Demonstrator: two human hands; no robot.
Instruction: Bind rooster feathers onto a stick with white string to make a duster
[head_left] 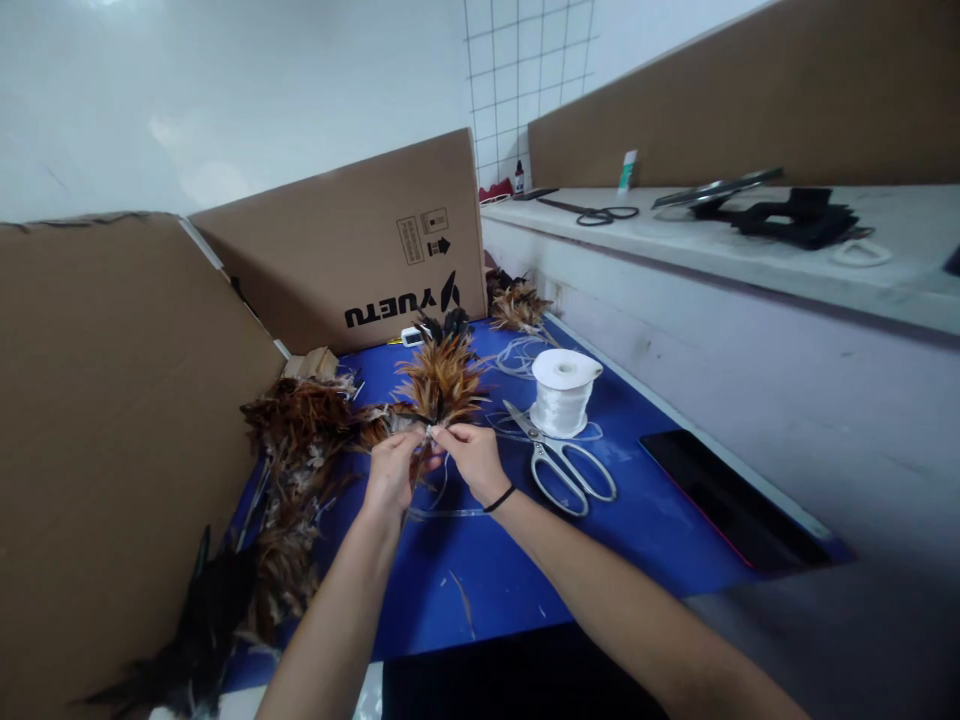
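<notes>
A bundle of orange-brown feathers with dark tips stands upright over the blue table. Around its base, my left hand closes with thumb and fingers on the bound stem. From the other side my right hand pinches at the same spot, a dark band on its wrist. Whatever fine ribbon or thread lies between the fingertips is too small to make out fully. Just right of my right hand lie silver-handled scissors, blades slightly apart. Behind them stands a white spool of clear ribbon, with loose strands around it.
Heaps of brown feathers and black feathers line the left side by cardboard panels. A phone lies at the right edge. Above it a ledge holds dark scissors, a glue stick and black holders.
</notes>
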